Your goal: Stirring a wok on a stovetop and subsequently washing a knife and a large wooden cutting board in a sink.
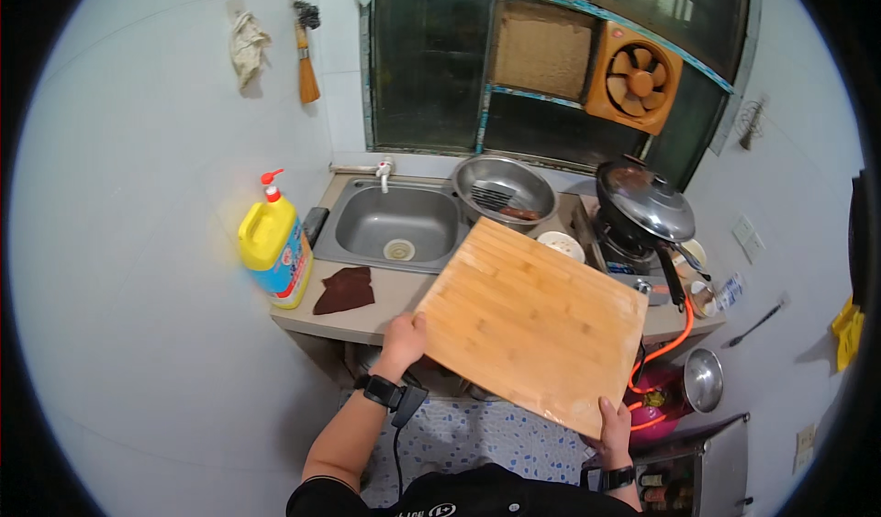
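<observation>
A large wooden cutting board point(530, 324) is held up at a tilt in front of the counter, its light face showing. My left hand point(405, 341) grips its left edge, thumb on top, fingers hidden beneath. At the board's lower right corner, my right hand point(612, 424) holds the edge, also thumb on top. Behind the board stands a steel basin point(506, 190) with a reddish-brown item and a dark ribbed thing in it. A white bowl point(561, 245) shows just past the board's far edge. Left of the board, a dark brown cloth point(345, 290) lies on the counter.
A steel sink point(396, 224) with a tap point(385, 167) is set in the counter point(399, 290). A yellow pump jug point(275, 248) stands at left. Right, a lidded wok point(647, 207) sits on a gas stove, its handle jutting forward. An orange hose point(678, 338) hangs below.
</observation>
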The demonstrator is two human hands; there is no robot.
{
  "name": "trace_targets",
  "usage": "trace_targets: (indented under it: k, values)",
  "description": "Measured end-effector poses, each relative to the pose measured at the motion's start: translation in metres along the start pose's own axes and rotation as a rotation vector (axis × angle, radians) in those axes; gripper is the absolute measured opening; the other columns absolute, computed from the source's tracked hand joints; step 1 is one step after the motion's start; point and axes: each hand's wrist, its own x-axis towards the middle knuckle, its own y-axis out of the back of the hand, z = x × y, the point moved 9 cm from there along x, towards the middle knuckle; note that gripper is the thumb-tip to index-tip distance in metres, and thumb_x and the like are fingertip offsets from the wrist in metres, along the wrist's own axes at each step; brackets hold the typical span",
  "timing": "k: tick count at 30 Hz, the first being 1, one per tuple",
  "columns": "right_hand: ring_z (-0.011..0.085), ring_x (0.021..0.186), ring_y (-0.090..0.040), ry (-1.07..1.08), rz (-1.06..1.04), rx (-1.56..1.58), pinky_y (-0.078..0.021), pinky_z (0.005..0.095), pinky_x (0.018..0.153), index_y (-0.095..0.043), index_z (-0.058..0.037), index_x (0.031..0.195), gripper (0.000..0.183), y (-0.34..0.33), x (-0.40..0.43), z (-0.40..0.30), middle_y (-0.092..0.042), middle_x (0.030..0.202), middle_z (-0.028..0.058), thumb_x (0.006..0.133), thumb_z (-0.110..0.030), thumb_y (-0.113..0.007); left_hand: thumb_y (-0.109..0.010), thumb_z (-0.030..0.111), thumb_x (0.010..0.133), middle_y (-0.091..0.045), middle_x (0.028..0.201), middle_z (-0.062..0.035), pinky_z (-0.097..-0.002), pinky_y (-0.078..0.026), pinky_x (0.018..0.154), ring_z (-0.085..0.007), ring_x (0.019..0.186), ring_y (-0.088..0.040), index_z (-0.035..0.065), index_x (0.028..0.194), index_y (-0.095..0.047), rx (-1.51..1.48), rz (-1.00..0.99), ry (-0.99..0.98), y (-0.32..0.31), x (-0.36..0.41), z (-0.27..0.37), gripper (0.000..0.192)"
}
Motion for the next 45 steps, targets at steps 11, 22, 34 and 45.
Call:
trace_targets:
  k: [11, 22, 34, 45]
  values:
    - [0.0226, 0.100, -0.047, -0.067, -0.465, 0.456, -0.0380, 0.0327, 0.086, -0.035, 0.0026, 0.116, 0.047, -0.182, 0.116, -0.042, -0.047, 0.110, 0.0123, 0.071, -0.004, -0.050, -0.042, 0.029, 0.078, -0.055, 0.074, -0.0252, -0.0406, -0.042, 0.065, -0.0385, 0.074, -0.053, -0.0076, 0.075, -0.054, -0.068, 0.238, 0.163, 0.040, 0.116, -0.113, 0.039]
    - [0.0166, 0.089, -0.052, 0.095, -0.494, 0.344, -0.0417, 0.0273, 0.077, -0.043, 0.0028, 0.108, 0.039, -0.289, 0.205, -0.064, -0.053, 0.099, 0.0087, 0.069, 0.000, -0.045, -0.051, 0.024, 0.075, -0.056, 0.063, -0.0159, -0.0357, -0.040, 0.058, -0.0234, 0.058, -0.053, -0.0066, 0.074, -0.055, -0.205, 0.196, 0.141, 0.054, 0.227, -0.108, 0.031]
    - [0.0131, 0.082, -0.052, 0.113, -0.343, 0.233, -0.0419, 0.0247, 0.072, -0.045, 0.0018, 0.104, 0.032, -0.362, 0.229, 0.012, -0.054, 0.094, 0.0065, 0.072, 0.003, -0.045, -0.045, 0.024, 0.080, -0.055, 0.063, -0.0163, -0.0338, -0.040, 0.056, -0.0272, 0.061, -0.054, -0.0013, 0.070, -0.057, 0.015, 0.189, -0.146, 0.081, 0.335, -0.072, 0.030]
    - [0.0115, 0.085, -0.050, 0.063, -0.306, 0.120, -0.0402, 0.0241, 0.074, -0.044, 0.0003, 0.107, 0.030, -0.367, 0.225, 0.061, -0.054, 0.096, 0.0054, 0.078, -0.004, -0.049, -0.041, 0.027, 0.083, -0.055, 0.073, -0.0187, -0.0444, -0.041, 0.060, -0.0360, 0.069, -0.051, 0.0001, 0.070, -0.054, 0.224, 0.136, -0.182, 0.058, 0.413, -0.063, 0.032]
